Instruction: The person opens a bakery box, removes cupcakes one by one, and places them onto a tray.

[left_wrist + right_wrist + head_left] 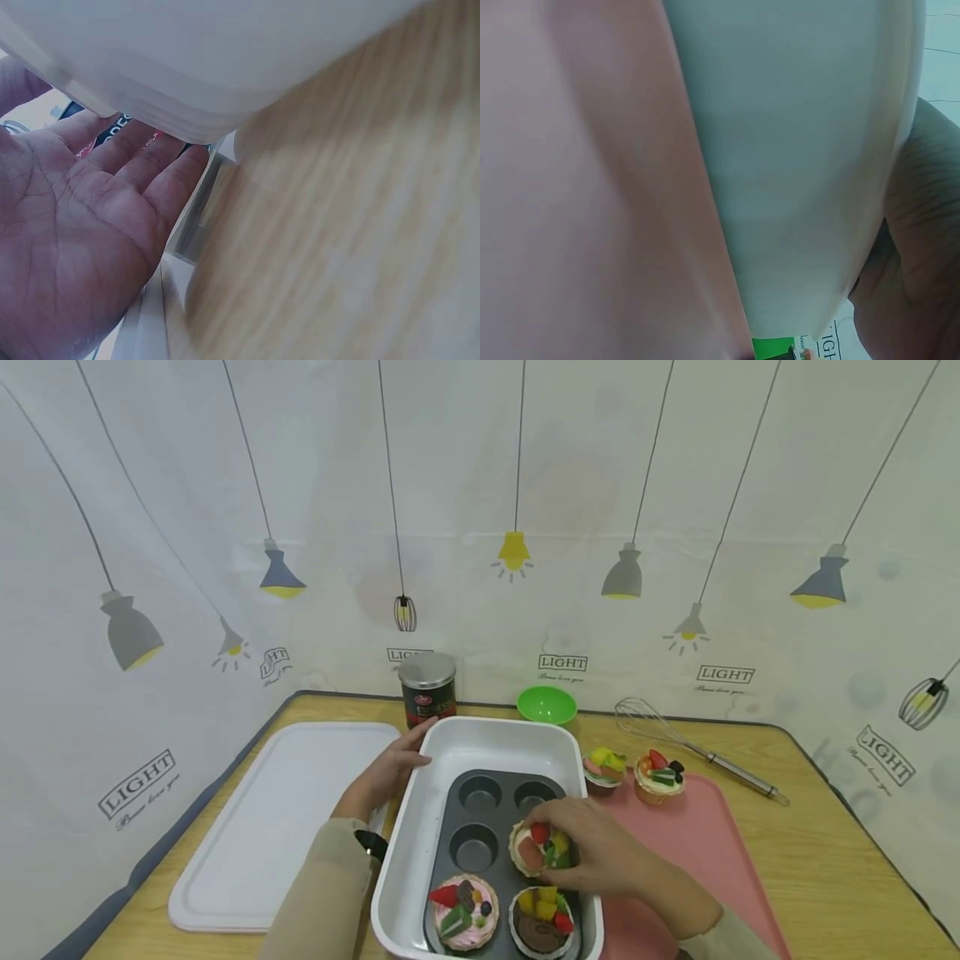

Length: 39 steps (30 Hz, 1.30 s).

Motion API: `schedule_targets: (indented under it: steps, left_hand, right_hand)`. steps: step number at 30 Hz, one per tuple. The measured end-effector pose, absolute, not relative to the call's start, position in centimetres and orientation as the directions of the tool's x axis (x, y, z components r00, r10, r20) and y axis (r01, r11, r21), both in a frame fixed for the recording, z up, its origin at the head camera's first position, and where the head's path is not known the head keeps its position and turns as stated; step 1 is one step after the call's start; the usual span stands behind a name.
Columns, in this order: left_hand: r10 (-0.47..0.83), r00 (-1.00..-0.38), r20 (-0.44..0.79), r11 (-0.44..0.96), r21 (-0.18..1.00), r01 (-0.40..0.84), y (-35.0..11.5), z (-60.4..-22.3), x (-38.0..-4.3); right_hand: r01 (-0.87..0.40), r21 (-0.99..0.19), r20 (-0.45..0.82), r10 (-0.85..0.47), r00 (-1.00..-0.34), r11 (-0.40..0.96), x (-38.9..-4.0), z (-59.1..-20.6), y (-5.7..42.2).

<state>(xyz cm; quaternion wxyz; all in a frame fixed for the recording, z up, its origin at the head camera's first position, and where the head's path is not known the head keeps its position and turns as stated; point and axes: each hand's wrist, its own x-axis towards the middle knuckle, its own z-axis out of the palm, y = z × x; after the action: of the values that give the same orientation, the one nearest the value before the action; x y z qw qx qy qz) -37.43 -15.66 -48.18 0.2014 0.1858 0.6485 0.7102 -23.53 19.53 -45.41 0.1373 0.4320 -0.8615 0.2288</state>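
Observation:
A deep white baking dish [401, 860] stands before me, with a dark muffin pan [442, 827] inside it. My right hand [600, 852] pinches a cream cupcake [534, 852] topped with fruit, over the pan's right column. Two more cupcakes sit in the pan: a pink-frosted one [474, 927] at left and a chocolate one [540, 935] at right. My left hand [384, 777] rests against the dish's left side. In the left wrist view, that hand's fingers [112, 150] lie extended along the outer wall. The right wrist view hides the held cupcake behind the dish wall.
A white tray [262, 827] lies at left, a pink tray [675, 860] at right. Two fruit cupcakes, one yellow-topped [604, 768] and one with berries [660, 777], stand near its back. Behind are a coffee tin [429, 689], a green bowl [547, 704] and a whisk [697, 752].

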Motion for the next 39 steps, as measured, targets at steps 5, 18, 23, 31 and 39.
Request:
schedule_targets:
  steps: [5,18,23,31,39]
  left_hand:
    - [0.524,-0.852,0.005,-0.071,0.997,-0.038,-15.6,-48.2,-37.4]
    - [0.526,-0.851,0.0,-0.077,0.996,-0.047,-15.8,-48.2,-37.6]
    - [0.522,-0.853,-0.006,-0.06,0.997,-0.044,-15.8,-48.4,-37.5]
    - [0.52,-0.854,-0.008,-0.06,0.997,-0.046,-15.8,-48.4,-37.4]
    - [0.516,-0.857,-0.01,-0.058,0.997,-0.047,-15.8,-48.3,-37.5]
  right_hand:
    - [-0.8,-0.303,0.439,-0.669,-0.6,0.518,-23.6,-45.5,19.6]
    - [-0.824,-0.273,0.463,-0.683,-0.565,0.496,-23.7,-45.2,19.6]
    - [-0.828,-0.36,0.479,-0.677,-0.559,0.43,-23.7,-44.9,19.9]
    - [-0.787,-0.5,0.48,-0.641,-0.599,0.361,-23.8,-43.9,20.7]
    - [-0.774,-0.473,0.472,-0.621,-0.626,0.421,-23.8,-43.2,21.5]
